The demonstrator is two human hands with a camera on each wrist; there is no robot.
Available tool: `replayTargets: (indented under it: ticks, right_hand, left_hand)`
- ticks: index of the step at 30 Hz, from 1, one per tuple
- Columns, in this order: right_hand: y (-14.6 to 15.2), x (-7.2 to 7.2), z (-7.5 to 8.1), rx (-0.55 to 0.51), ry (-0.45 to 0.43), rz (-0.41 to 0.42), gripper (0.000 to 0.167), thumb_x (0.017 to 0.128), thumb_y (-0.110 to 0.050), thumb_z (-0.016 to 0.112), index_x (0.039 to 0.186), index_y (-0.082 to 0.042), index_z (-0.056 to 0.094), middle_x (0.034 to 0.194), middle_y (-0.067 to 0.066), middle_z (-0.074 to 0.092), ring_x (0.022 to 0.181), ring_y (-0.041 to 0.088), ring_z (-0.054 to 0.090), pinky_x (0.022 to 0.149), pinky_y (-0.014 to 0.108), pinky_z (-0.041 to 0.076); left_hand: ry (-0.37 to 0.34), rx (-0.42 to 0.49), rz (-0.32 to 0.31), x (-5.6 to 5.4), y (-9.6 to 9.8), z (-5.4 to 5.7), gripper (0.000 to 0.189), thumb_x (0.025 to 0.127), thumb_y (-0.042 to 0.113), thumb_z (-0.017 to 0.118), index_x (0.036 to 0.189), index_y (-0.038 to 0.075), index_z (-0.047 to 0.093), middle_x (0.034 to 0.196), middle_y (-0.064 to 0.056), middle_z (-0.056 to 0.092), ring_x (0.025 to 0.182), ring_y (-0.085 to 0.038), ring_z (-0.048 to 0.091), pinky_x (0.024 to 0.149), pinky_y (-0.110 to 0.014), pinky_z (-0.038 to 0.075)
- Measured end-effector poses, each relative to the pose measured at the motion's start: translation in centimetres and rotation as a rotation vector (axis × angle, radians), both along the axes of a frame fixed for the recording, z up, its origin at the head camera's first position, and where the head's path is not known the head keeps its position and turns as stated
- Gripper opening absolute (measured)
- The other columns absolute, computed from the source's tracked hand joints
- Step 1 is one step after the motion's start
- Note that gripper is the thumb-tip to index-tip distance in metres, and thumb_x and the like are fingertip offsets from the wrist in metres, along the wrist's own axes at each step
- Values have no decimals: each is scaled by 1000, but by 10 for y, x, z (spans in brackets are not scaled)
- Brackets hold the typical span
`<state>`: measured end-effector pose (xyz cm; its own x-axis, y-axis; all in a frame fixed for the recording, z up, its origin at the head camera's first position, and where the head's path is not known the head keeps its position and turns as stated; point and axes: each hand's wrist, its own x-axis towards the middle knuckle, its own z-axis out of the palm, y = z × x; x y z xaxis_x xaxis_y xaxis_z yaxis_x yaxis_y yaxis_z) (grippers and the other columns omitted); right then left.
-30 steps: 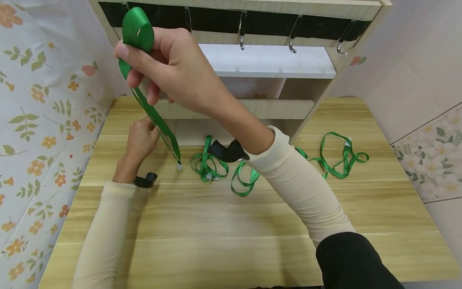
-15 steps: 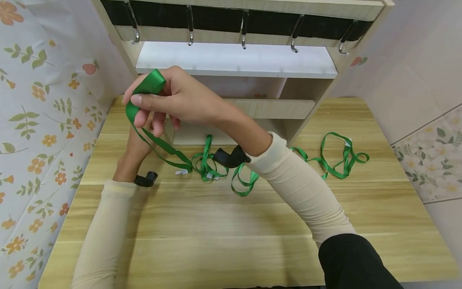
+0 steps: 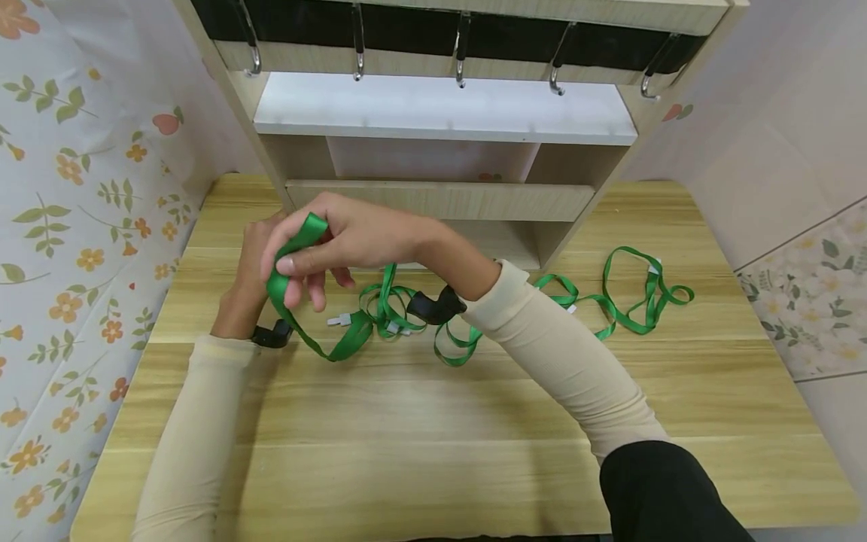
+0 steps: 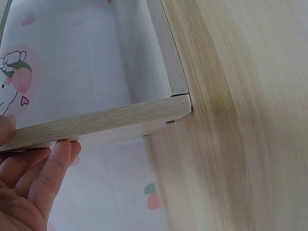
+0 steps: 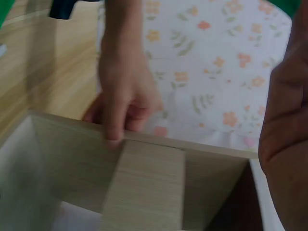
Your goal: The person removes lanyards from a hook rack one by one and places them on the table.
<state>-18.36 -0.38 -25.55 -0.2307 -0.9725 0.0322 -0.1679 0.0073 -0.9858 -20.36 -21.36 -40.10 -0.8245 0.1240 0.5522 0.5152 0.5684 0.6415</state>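
Observation:
My right hand (image 3: 359, 233) holds a loop of green lanyard (image 3: 348, 342) between thumb and fingers, above the left part of the table. The strap droops from it, and its white clip (image 3: 340, 320) lies on the table. My left hand (image 3: 252, 260) is partly hidden behind the right one. In the left wrist view, its fingers (image 4: 46, 185) pinch the edge of the pale wooden rack's side panel (image 4: 96, 120), with the thumb on the other face. In the right wrist view the left hand (image 5: 127, 96) is blurred at the panel's edge.
More green lanyards lie tangled mid-table (image 3: 455, 360) and at the right (image 3: 633, 324). The rack's white shelf (image 3: 440, 109) stands behind, below a black strip with several metal hooks (image 3: 461, 71). A floral cloth (image 3: 88, 301) hangs on the left.
My right hand has come down from near the hooks toward the table, lowering the lanyard, whose strap now sags. The left hand stays at the rack's edge.

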Motion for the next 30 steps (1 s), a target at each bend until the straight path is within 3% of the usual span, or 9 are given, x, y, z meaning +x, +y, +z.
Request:
replayTargets:
  ticks: [2, 6, 9, 14, 17, 20, 24, 30]
  right_hand:
    - [-1, -1, -7, 59, 20, 20, 15, 101, -6, 54, 109, 0, 65, 87, 11, 74, 69, 30, 69, 49, 29, 41]
    - [-3, -7, -22, 162, 110, -39, 17, 102, -9, 53, 111, -4, 66, 88, 8, 73, 69, 27, 70, 49, 27, 42]
    - [-3, -13, -34, 230, 196, -114, 18, 103, -11, 52, 112, -7, 67, 90, 6, 73, 69, 23, 71, 50, 26, 42]
    - [0, -20, -55, 339, 424, -236, 19, 102, -12, 53, 114, -10, 68, 99, 3, 71, 66, 13, 69, 61, 24, 49]
    - [3, -22, -68, 397, 610, -313, 21, 102, -10, 53, 115, -11, 70, 101, 0, 68, 64, 8, 59, 70, 21, 47]
    - [5, -21, -80, 458, 761, -351, 26, 100, -9, 52, 117, -14, 70, 99, -3, 68, 67, 9, 51, 70, 22, 42]
    - [3, -14, -92, 505, 854, -290, 26, 97, -7, 55, 116, -16, 70, 96, -3, 68, 73, 11, 52, 70, 23, 43]
    - [-3, 3, -109, 540, 857, -110, 22, 93, 0, 60, 106, -13, 73, 91, -4, 69, 78, 9, 59, 70, 22, 46]
  left_hand:
    - [-37, -186, 128, 0, 0, 2, 18, 90, -1, 58, 72, 0, 59, 59, -13, 56, 52, -14, 40, 52, -21, 30]
    - [-94, -134, 137, 0, 2, 3, 16, 95, 4, 61, 84, -4, 67, 73, -19, 70, 62, -23, 60, 55, -9, 32]
    - [-114, -120, 139, 0, 3, 2, 19, 97, 8, 60, 91, -6, 70, 80, -22, 73, 61, -24, 63, 53, -8, 33]
    - [-137, -125, 131, 0, 2, 1, 21, 99, 11, 59, 98, -8, 70, 81, -24, 73, 47, -2, 42, 46, -14, 30]
    - [-148, -125, 131, 0, 2, 1, 24, 100, 13, 58, 100, -8, 70, 83, -25, 73, 46, 2, 38, 46, -16, 30]
    - [-158, -132, 133, 1, 2, 2, 24, 100, 15, 58, 99, -6, 70, 76, -23, 71, 42, -1, 33, 43, -18, 27]
    - [-163, -136, 134, 1, 3, 3, 25, 101, 17, 57, 100, -4, 70, 71, -21, 69, 42, -2, 32, 42, -19, 25]
    - [-168, -136, 141, 2, 3, 5, 26, 101, 20, 56, 97, -1, 70, 61, -13, 61, 42, -3, 30, 41, -20, 24]
